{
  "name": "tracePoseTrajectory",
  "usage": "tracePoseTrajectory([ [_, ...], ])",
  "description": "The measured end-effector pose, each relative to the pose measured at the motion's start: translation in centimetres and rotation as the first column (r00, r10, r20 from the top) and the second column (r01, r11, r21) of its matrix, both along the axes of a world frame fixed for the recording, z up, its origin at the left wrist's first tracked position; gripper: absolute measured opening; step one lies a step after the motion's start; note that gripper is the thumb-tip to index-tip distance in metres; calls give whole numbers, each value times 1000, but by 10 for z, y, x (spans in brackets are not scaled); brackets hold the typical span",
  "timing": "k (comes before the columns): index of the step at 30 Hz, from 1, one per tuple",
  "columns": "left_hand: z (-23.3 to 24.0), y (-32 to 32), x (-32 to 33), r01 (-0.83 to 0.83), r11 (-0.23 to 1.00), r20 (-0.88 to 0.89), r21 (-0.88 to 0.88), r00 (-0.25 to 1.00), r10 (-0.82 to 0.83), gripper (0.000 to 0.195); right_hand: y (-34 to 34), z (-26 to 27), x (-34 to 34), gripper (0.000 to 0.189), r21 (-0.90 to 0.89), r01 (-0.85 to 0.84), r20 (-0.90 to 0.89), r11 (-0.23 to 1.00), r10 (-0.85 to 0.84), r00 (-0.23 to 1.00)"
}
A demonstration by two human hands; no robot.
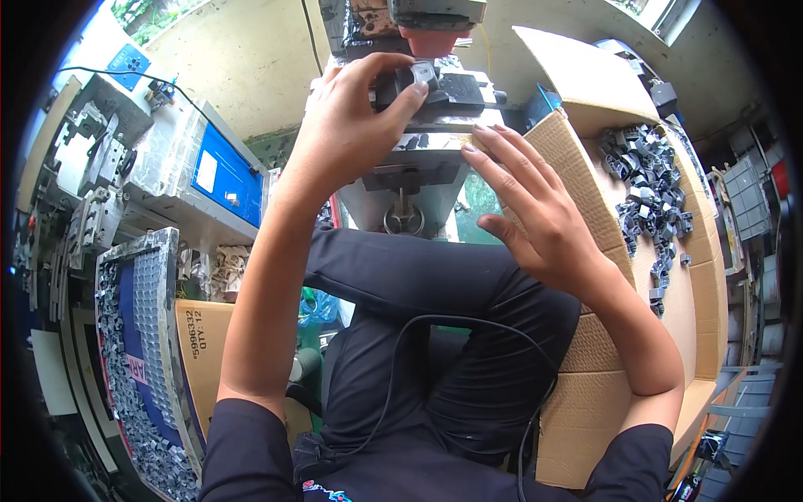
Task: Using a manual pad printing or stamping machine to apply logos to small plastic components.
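My left hand has thumb and forefinger around a small grey plastic part. That part sits at a black fixture on the bed of a machine that looks like a pad printer. Just above hangs the machine's reddish pad. Nothing is in my right hand; its fingers are spread, with the fingertips at the right front edge of the metal machine bed. Whether they touch that edge I cannot tell.
At right stands an open cardboard box with many grey plastic parts. A framed tray at left bears more parts, beside a closed-looking carton. A blue-panelled machine is at upper left. A black cable crosses my lap.
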State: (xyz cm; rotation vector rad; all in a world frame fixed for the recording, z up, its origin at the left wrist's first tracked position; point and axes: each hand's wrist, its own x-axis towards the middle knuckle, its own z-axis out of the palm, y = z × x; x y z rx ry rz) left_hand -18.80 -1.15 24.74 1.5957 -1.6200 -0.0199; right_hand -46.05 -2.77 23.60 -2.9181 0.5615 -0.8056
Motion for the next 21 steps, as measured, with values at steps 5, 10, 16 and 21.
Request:
tracePoseTrajectory([
  [5,7,15,6,54,998,-182,-15,982,-56,45,-2,-2,0,66,-4,-20,16,1000,20,1000],
  [10,11,73,10,23,992,-356,-124,932,-66,40,11,8,3,57,-21,-10,27,1000,10,1000],
  [16,3,186,-7,260,963,-200,65,949,-242,46,53,12,15,31,155,-342,155,927,320,935],
  [21,-17,234,-32,540,829,-611,145,708,-354,56,86,6,28,27,210,-486,106,849,474,874],
])
